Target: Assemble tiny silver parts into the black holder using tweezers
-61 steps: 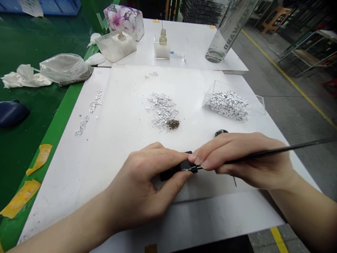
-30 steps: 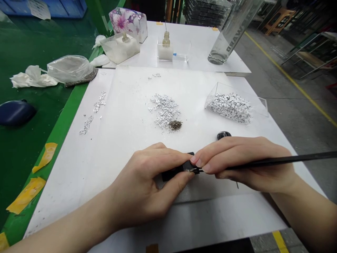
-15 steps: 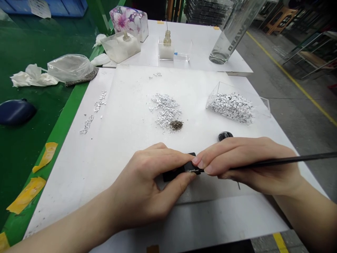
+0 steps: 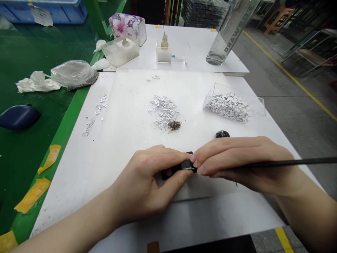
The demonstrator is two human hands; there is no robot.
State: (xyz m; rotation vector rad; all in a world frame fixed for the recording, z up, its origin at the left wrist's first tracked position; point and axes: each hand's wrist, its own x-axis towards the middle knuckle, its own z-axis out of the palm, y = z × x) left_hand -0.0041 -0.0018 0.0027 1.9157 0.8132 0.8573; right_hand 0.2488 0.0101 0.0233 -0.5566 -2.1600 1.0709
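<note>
My left hand (image 4: 147,184) pinches a small black block (image 4: 172,172) between thumb and fingers, and the fingers hide much of it. My right hand (image 4: 237,163) holds a long, thin black tool (image 4: 289,162), perhaps tweezers or a pick, that runs off to the right. Its fine metal tip (image 4: 190,169) meets the block. Both hands are close together, fingertips nearly touching, above a white board (image 4: 110,140). A loose heap of silver flakes (image 4: 163,110) and a small pile of dark granules (image 4: 174,125) lie on the board ahead of my hands.
A clear box of silver flakes (image 4: 228,107) and a small black round object (image 4: 222,134) stand to the right. Behind are a large glass cylinder (image 4: 226,35) and a small bottle in a clear holder (image 4: 164,51). Green bench with plastic bag (image 4: 72,73) lies left.
The outer end of the black tool has dropped, so it lies flatter. The view has shifted slightly. My hands still hold the block and tool in about the same place.
</note>
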